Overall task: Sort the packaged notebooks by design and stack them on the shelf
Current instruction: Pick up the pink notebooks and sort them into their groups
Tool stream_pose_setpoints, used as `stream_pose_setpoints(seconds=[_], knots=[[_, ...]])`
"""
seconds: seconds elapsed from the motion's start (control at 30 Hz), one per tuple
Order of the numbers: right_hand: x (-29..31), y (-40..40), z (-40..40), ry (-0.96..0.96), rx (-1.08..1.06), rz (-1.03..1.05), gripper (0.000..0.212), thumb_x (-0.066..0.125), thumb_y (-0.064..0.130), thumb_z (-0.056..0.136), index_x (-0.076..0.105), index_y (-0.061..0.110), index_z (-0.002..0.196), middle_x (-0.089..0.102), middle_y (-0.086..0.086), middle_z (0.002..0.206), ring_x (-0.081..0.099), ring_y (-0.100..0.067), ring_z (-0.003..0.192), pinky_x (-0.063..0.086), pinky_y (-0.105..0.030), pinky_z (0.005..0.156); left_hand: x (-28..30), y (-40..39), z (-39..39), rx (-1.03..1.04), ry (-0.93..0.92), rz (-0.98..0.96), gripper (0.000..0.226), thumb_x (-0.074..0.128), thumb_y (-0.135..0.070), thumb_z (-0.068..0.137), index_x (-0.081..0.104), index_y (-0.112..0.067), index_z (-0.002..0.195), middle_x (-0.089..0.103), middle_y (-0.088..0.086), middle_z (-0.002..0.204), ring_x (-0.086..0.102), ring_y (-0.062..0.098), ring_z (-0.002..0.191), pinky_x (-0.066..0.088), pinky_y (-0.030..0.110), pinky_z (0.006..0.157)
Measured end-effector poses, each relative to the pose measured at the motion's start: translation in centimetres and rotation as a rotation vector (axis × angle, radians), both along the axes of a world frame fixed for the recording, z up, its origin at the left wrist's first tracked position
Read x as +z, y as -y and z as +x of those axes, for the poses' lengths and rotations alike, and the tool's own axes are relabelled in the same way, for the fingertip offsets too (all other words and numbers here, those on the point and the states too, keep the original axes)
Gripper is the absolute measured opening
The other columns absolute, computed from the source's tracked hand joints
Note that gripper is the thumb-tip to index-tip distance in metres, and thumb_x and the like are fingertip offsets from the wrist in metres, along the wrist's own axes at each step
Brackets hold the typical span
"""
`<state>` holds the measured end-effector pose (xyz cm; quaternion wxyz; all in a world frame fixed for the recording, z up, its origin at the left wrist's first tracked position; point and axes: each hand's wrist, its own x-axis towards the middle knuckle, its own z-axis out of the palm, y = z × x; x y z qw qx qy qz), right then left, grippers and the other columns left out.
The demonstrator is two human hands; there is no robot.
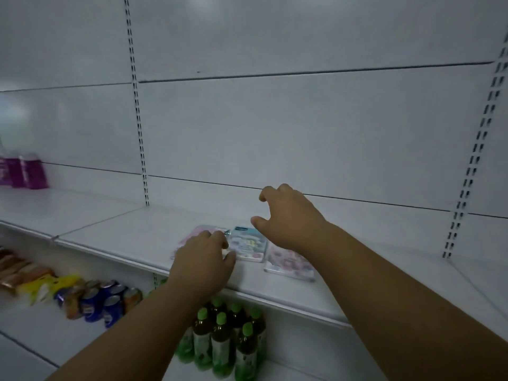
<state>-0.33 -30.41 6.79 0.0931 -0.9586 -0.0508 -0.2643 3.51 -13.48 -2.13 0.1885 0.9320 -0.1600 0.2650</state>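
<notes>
Three packaged notebooks lie side by side on the white shelf [123, 229]. A pink notebook [196, 233] is on the left, a light blue one [248, 244] in the middle, and a pink-and-white one [288, 264] on the right. My left hand [204, 259] lies over the pink notebook's near part, fingers bent down onto it; whether it grips is unclear. My right hand [288, 215] hovers above the blue and right notebooks, fingers loosely curled and spread, holding nothing.
The shelf's back panel is bare white with slotted uprights [138, 127]. Purple packs [23, 171] stand at the far left of the shelf. Below, on the lower shelf, are green-capped bottles [225, 339], drink cans [101, 301] and snack packets [27, 276].
</notes>
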Motion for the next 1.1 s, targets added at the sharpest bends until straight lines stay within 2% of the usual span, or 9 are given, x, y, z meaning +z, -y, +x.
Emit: stream_pose_setpoints(seconds=[0.2, 0.33, 0.43, 0.6, 0.67, 0.73, 0.83, 0.97, 1.1], knots=[[0.1, -3.9, 7.0, -0.064, -0.028, 0.010, 0.049, 0.055, 0.049, 0.084, 0.050, 0.020, 0.123, 0.053, -0.008, 0.118, 0.051, -0.029, 0.107, 0.048, -0.044, 0.089, 0.7, -3.8, 7.8, 0.224, -0.092, 0.140, 0.054, 0.040, -0.065, 0.084, 0.053, -0.019, 0.110, 0.062, 0.007, 0.109, 0.053, 0.027, 0.101, 0.044, 0.038, 0.083], [-1.2, -4.9, 8.7, -0.070, -0.120, 0.035, 0.048, 0.056, 0.050, 0.083, 0.051, 0.021, 0.122, 0.054, -0.007, 0.118, 0.052, -0.028, 0.106, 0.048, -0.042, 0.087, 0.4, -4.2, 11.3, 0.186, -0.266, 0.255, 0.076, 0.040, -0.081, 0.069, 0.049, -0.021, 0.116, 0.061, 0.006, 0.115, 0.051, 0.027, 0.107, 0.041, 0.038, 0.082], [-2.3, -5.5, 9.0, -0.109, -0.208, 0.071, 0.047, 0.056, 0.050, 0.084, 0.051, 0.022, 0.122, 0.054, -0.007, 0.116, 0.053, -0.027, 0.103, 0.048, -0.042, 0.087, 0.5, -4.6, 12.7, 0.107, -0.328, 0.227, 0.080, 0.053, -0.078, 0.062, 0.045, -0.021, 0.118, 0.057, 0.007, 0.118, 0.052, 0.029, 0.108, 0.043, 0.040, 0.085], [-3.8, -7.3, 9.2, -0.135, -0.305, 0.116, 0.045, 0.058, 0.048, 0.084, 0.052, 0.022, 0.120, 0.055, -0.005, 0.116, 0.055, -0.025, 0.102, 0.048, -0.040, 0.085, 1.6, -6.7, 14.0, -0.110, -0.288, -0.132, 0.082, 0.077, -0.049, 0.062, 0.035, -0.016, 0.124, 0.043, 0.010, 0.112, 0.057, 0.033, 0.101, 0.048, 0.036, 0.081], [-4.4, -8.6, 9.2, -0.147, -0.320, 0.147, 0.042, 0.060, 0.045, 0.084, 0.055, 0.020, 0.117, 0.058, -0.006, 0.114, 0.056, -0.024, 0.098, 0.047, -0.035, 0.080, 2.5, -8.2, 14.2, -0.194, -0.238, -0.367, 0.082, 0.083, -0.039, 0.060, 0.038, -0.016, 0.125, 0.048, 0.009, 0.113, 0.060, 0.030, 0.096, 0.049, 0.033, 0.077], [-4.9, -10.1, 9.5, -0.192, -0.337, 0.143, 0.040, 0.062, 0.046, 0.083, 0.058, 0.018, 0.111, 0.061, -0.006, 0.107, 0.056, -0.022, 0.090, 0.045, -0.032, 0.073, 3.4, -9.7, 14.4, -0.319, -0.232, -0.641, 0.068, 0.085, -0.033, 0.060, 0.045, -0.018, 0.113, 0.059, 0.002, 0.103, 0.064, 0.021, 0.086, 0.052, 0.030, 0.067], [-5.3, -12.7, 10.2, -0.307, -0.366, 0.102, 0.042, 0.060, 0.054, 0.081, 0.059, 0.016, 0.101, 0.062, -0.006, 0.098, 0.056, -0.021, 0.084, 0.042, -0.030, 0.065, 4.5, -11.8, 14.1, -0.450, -0.272, -0.900, 0.052, 0.084, -0.033, 0.067, 0.050, -0.023, 0.105, 0.064, -0.005, 0.095, 0.066, 0.014, 0.082, 0.056, 0.035, 0.068], [-5.7, -15.7, 11.5, -0.443, -0.443, -0.026, 0.046, 0.057, 0.055, 0.078, 0.063, 0.014, 0.098, 0.067, -0.010, 0.098, 0.051, -0.024, 0.074, 0.040, -0.029, 0.066, 5.4, -13.8, 13.7, -0.540, -0.272, -1.037, 0.031, 0.076, -0.032, 0.077, 0.051, -0.033, 0.094, 0.065, -0.009, 0.094, 0.067, 0.012, 0.082, 0.056, 0.031, 0.065], [-5.5, -17.8, 12.9, -0.597, -0.517, -0.089, 0.045, 0.048, 0.052, 0.082, 0.063, 0.015, 0.102, 0.065, -0.009, 0.107, 0.059, -0.030, 0.094, 0.049, -0.040, 0.087, 5.0, -15.4, 13.1, -0.597, -0.272, -1.061, 0.024, 0.073, -0.031, 0.080, 0.052, -0.035, 0.092, 0.067, -0.011, 0.094, 0.068, 0.001, 0.073, 0.055, 0.024, 0.060]])
